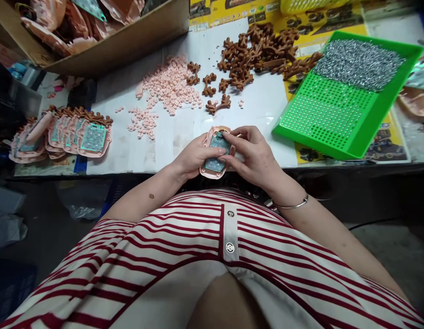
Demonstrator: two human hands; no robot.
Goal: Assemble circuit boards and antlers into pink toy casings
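Note:
Near the table's front edge, my left hand (196, 155) grips a pink plastic shell (212, 172) with a green-edged circuit board (215, 164) in it, the thumb lying across the board. My right hand (251, 153) is at the shell's right side, its fingertips closed against the upper part and the edge. Whether those fingers pinch a small part is hidden. Beyond the hands lie a brown bone-shaped plastic piece (218, 105), several more like it, and a pile of small pink rings (174, 84).
A green perforated tray (361, 148) of small metal screws (361, 64) stands at right. Brown bone-shaped pieces (256, 55) are heaped at the back. Pink shells with boards (93, 137) stack at left. A cardboard box (119, 48) of pink shells fills the back left.

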